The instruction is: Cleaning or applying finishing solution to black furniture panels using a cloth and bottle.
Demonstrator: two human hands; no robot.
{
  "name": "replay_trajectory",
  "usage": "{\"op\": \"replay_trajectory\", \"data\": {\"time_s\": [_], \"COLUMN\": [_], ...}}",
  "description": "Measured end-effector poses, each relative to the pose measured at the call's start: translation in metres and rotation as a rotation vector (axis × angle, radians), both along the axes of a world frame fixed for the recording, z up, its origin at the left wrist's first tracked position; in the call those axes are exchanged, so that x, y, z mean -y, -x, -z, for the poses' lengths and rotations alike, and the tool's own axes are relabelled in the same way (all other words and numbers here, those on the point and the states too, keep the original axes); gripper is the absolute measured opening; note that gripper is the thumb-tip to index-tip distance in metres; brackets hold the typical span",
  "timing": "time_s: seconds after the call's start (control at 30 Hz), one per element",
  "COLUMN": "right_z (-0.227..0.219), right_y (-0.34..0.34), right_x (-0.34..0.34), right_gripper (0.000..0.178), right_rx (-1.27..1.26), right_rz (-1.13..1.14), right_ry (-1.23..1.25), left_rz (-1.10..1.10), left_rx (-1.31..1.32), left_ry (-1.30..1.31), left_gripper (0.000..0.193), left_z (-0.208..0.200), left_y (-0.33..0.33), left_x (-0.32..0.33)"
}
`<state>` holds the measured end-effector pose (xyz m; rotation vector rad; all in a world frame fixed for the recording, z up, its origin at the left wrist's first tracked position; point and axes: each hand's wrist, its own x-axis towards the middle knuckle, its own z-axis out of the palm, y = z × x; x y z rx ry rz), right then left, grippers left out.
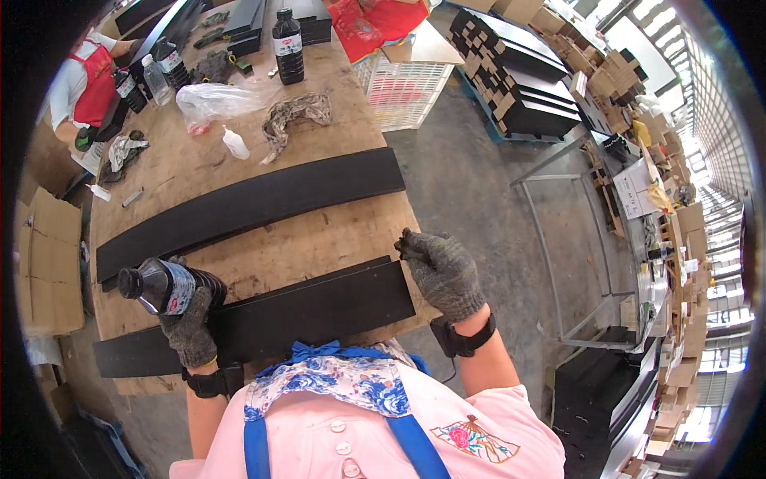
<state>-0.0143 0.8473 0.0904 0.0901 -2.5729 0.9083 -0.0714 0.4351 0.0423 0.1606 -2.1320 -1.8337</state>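
Observation:
My left hand, in a grey knitted glove, is wrapped round a plastic bottle of dark liquid with a black cap and a pale blue label. The bottle is tilted, its cap end toward the left, above a black board at the table's near edge. Beyond that board lies another stack of long black boards. My right hand, gloved too, is closed just past the table's right edge. Its fingertips pinch something small and dark that I cannot make out.
On the wooden table are a white squeeze bottle, a crumpled rag, a clear plastic bag and another dark bottle. A co-worker in a red apron stands at far left. A metal frame stands right.

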Motion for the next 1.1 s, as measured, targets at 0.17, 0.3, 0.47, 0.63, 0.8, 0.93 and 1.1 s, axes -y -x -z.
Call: {"op": "replay_trajectory", "data": {"time_s": [0.17,0.3,0.47,0.63,0.8,0.93,1.1], "right_z": [-0.003,0.006,0.008,0.0,0.012,0.02,0.017], "right_y": [-0.004,-0.001,-0.002,-0.005,-0.003,-0.006,-0.002], "right_x": [0.0,0.001,-0.003,-0.003,-0.003,-0.007,-0.012], "right_gripper": [0.024,0.025,0.026,0.025,0.029,0.027,0.028], "right_rx": [0.049,-0.012,0.084,0.068,0.084,0.111,-0.038], "right_rz": [-0.042,0.015,-0.039,0.027,-0.03,0.055,0.122], "right_ry": [0.069,0.088,0.261,0.325,0.218,0.665,0.211], "left_rz": [-0.033,0.014,-0.017,-0.007,0.021,0.084,0.003], "left_rx": [0.017,-0.009,0.023,-0.033,0.005,-0.1,-0.071], "left_ry": [0.001,-0.004,-0.04,0.068,0.076,-0.008,0.037], "left_gripper": [0.068,0.068,0.07,0.068,0.068,0.07,0.071], "left_z": [0.004,-0.003,0.003,0.006,-0.001,-0.012,-0.009], "left_y": [0.001,0.001,0.001,0.004,0.003,0.004,0.002], "left_x": [0.003,-0.002,0.0,0.005,0.002,-0.014,-0.012]}}
